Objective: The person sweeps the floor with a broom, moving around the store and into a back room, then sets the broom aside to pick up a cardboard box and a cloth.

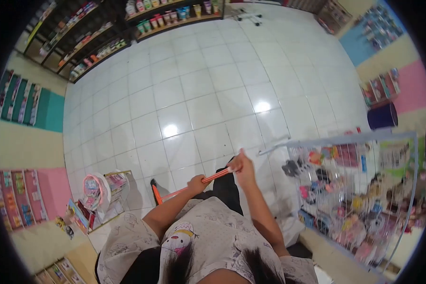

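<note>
A long orange handle with pale stripes (216, 175) lies diagonally in front of my body. My left hand (197, 183) is wrapped round its middle. At the upper right end of the handle, my right hand (242, 166) has curled fingers against the tip, with one finger pointing up and slightly blurred. The handle runs down left behind my left hand to an orange head (156, 194) with a dark end, near the floor. Whether the two parts join is partly hidden by my hand and forearm.
White floor tiles (199, 109) stretch ahead. Stocked shelves (175, 21) stand at the back left. A wire rack (350, 137) with hanging goods is close on my right. A small display stand (120, 173) stands on my left, and a dark blue bin (382, 116) at the right wall.
</note>
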The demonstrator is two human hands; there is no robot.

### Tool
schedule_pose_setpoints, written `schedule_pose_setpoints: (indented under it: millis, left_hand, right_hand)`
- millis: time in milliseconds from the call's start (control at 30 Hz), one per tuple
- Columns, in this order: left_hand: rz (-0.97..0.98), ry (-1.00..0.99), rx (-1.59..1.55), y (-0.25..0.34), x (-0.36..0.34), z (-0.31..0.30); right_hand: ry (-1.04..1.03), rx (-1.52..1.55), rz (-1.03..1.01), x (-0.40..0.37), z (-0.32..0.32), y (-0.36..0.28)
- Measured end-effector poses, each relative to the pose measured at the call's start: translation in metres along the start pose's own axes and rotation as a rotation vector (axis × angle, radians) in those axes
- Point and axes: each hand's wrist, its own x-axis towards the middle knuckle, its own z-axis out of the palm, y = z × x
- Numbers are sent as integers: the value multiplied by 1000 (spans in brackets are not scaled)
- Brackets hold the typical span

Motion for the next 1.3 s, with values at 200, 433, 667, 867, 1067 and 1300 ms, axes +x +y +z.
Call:
schedule_pose_setpoints:
  millis: [200,433,667,867,1067,1300]
  left_hand:
    - [412,511,-147,23,96,23]
    - [533,47,-831,167,259,33]
    - [708,9,-210,205,328,-12]
    - [640,188,-94,261,244,-98]
    - [164,171,32,148,212,-136]
    - [26,-29,428,-15,271,-138]
  right_hand:
    - [-131,-309,19,54,28,-52]
    - [-179,-410,-305,96,37,-181]
    - [-405,-831,-703,121,44,-169]
    - [-508,-405,-674,97,80,-259]
    - [-379,-138,-110,171,69,-189]
    - [-288,-349,3,236,91,-44]
